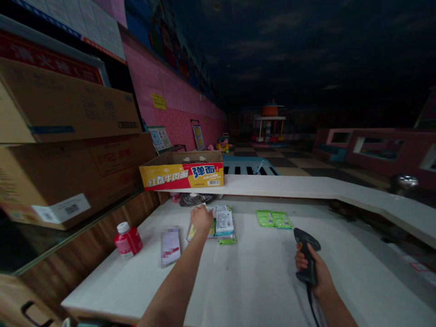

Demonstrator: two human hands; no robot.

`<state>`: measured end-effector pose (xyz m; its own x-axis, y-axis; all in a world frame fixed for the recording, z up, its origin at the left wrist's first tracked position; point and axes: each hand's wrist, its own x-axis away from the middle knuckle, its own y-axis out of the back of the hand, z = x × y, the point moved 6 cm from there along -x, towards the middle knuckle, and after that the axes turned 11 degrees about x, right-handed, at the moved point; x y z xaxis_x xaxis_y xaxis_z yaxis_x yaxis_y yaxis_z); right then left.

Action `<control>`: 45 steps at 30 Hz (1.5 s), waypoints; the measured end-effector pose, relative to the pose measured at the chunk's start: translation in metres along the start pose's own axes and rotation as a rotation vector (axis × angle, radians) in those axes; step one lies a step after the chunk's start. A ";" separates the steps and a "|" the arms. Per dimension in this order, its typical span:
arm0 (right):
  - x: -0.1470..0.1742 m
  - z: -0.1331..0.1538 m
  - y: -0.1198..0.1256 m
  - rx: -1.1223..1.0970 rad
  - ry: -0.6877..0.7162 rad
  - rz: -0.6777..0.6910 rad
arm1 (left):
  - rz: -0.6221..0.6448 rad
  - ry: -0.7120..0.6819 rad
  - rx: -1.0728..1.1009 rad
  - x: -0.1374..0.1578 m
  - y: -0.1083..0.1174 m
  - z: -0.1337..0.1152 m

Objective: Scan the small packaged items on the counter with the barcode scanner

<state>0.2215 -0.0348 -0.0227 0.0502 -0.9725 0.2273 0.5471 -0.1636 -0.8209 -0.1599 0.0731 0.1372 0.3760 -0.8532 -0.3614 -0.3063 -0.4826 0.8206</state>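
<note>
You can pass between the packet pile [225,223] and the scanner [309,264], with green packets [266,218] and the ledge [279,186] beyond.

We find one cardboard box [71,102] stacked on a lower carton [85,175] at left. We record a red bottle [128,241], white-capped, upright on the white counter [248,277]; near it, a phone [170,247] lies flat, its screen blurred. An open yellow-and-red box [182,176] sits on the raised ledge [279,185]. We note a pink wall [180,104] bearing a yellow notice [158,101].
</note>
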 end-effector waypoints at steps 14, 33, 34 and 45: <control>0.003 0.001 -0.005 0.032 0.027 -0.018 | 0.043 0.174 -0.022 0.006 -0.013 0.027; 0.004 0.007 -0.012 0.175 0.069 -0.014 | 0.417 -0.147 1.123 0.079 -0.068 -0.053; 0.005 0.008 -0.013 0.191 0.075 -0.023 | 0.502 -0.149 1.136 0.094 -0.082 -0.057; 0.026 -0.001 -0.020 0.507 0.034 -0.113 | 0.497 -0.164 0.963 0.119 -0.136 -0.039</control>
<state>0.2113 -0.0570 -0.0008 -0.0552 -0.9596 0.2758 0.8838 -0.1755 -0.4337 -0.0394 0.0451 0.0003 -0.0781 -0.9769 -0.1988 -0.9734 0.0316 0.2270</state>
